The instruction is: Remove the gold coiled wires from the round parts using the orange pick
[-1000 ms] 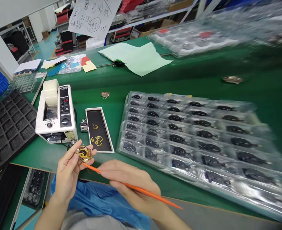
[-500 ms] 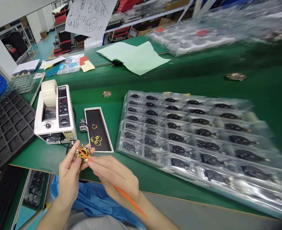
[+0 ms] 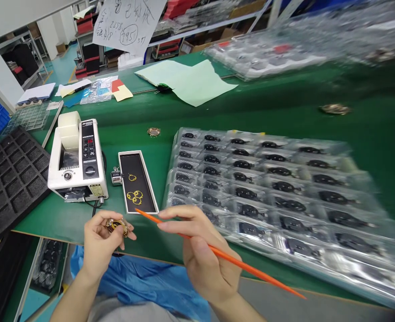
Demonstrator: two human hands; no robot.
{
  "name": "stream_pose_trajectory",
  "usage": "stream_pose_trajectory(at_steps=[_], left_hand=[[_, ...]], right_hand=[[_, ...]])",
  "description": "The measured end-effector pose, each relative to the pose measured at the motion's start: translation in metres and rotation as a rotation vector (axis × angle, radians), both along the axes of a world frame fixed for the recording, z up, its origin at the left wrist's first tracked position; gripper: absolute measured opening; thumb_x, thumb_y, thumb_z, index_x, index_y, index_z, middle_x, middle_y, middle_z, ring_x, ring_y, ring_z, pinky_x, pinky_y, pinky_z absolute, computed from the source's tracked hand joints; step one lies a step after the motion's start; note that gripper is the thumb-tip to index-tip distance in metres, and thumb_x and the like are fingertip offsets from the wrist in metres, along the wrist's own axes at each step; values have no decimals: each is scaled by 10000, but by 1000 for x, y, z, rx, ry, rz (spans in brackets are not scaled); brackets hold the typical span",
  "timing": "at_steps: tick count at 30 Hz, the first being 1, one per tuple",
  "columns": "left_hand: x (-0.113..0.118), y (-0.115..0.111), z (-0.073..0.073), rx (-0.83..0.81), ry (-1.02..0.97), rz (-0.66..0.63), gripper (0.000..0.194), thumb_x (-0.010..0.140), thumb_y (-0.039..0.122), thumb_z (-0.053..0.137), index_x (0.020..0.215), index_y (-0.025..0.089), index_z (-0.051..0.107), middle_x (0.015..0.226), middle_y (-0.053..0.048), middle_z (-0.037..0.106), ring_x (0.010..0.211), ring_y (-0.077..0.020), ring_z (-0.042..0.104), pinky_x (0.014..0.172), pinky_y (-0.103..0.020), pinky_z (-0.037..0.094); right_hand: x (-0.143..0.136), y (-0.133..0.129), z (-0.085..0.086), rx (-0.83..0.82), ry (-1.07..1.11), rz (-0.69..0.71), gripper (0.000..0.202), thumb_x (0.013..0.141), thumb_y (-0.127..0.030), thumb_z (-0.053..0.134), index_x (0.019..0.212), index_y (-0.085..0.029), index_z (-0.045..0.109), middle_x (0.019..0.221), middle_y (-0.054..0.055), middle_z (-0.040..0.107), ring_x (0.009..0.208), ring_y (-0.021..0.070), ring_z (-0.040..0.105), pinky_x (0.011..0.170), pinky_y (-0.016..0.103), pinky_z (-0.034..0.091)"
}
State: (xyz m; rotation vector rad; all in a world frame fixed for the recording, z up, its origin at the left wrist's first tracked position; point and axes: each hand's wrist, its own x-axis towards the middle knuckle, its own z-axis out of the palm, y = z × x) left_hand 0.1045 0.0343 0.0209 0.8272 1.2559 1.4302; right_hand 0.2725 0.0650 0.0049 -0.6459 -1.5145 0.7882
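My left hand (image 3: 98,243) pinches a small round gold-coloured piece (image 3: 114,224) with a dark middle, much like a watch case; fingers cover part of it. Between the fingers of my right hand (image 3: 212,264) lies a slender orange pointed stick (image 3: 251,267). Its tip points left, at the near edge of a white-rimmed tray (image 3: 152,190) with a black bottom. Several thin yellow rings (image 3: 135,197) lie inside that tray, one apart from the others. Just left of the tray stands a small metal tally counter (image 3: 116,177).
At left stands a white tape dispenser (image 3: 78,172), beside a black foam tray (image 3: 11,165). Clear plastic trays (image 3: 224,179) with black parts spread across the right. Two gold pieces, a near one (image 3: 153,132) and a far one (image 3: 335,109), lie on the green surface.
My right hand has drawn away to the right, taking the orange stick's tip off the gold piece. My left hand has dropped slightly and tilted the piece.
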Motion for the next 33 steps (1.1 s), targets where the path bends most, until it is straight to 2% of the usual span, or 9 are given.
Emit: stream_pose_trajectory(at_steps=[2,3,7,9,12,16,20,28,33], left_hand=[[1,-1,-2,26,23,10,109,724,189,741,775,157,650,645,-32,732,505,-143,689,368,-141,415],[1,-2,-2,42,32,22,87,731,167,725,766,160,646,635,-19,727,493,-128,679,374,-135,411],[4,-3,-4,98,86,55,34,778,143,677,787,176,676,658,-5,744,516,-104,677,419,-130,459],[5,-5,-2,111,142,62,68,791,140,670,828,183,708,726,-20,774,590,-116,709,508,-147,531],[9,-9,2,119,233,76,184,776,102,676,921,193,743,858,-36,800,755,-148,753,695,-184,590],[13,-15,3,93,316,98,310,789,85,658,1060,211,742,1004,-41,791,888,-180,754,786,-214,596],[15,-19,-4,92,390,102,344,837,111,622,1138,237,731,1120,-38,760,995,-212,729,895,-273,578],[12,-23,-9,137,451,30,399,859,106,586,1203,267,708,1201,-30,727,1060,-230,705,943,-291,552],[7,-23,-8,170,453,-78,375,916,145,528,1233,260,690,1228,-47,714,1100,-231,687,964,-296,535]], right_hand=[[-2,-3,2,29,-17,-23,317,994,-232,370,946,-213,683,945,83,663,923,227,638,816,401,530],[-5,-5,4,57,-31,-20,298,1000,-228,371,947,-207,664,870,71,654,844,208,642,772,376,536],[-21,-13,10,211,-274,-39,224,999,-173,404,1004,-173,628,625,5,570,518,124,537,468,230,412],[-29,-13,9,269,-392,-138,164,961,-118,476,979,-163,633,632,9,610,518,115,560,468,222,403],[-37,-10,3,283,-431,-248,129,909,-75,549,936,-168,632,701,30,685,592,126,635,532,220,455],[-39,-5,0,260,-416,-271,142,888,-66,551,923,-178,631,718,35,709,606,138,660,554,232,488],[-39,-4,4,194,-417,-270,121,893,-87,560,902,-181,637,725,36,719,599,140,667,551,236,501],[-39,-4,9,60,-377,-241,122,901,-108,547,863,-199,621,686,6,677,554,121,607,514,228,467],[-39,3,6,156,-421,-247,144,877,-84,536,789,-190,579,621,-9,610,522,108,552,492,211,428]])
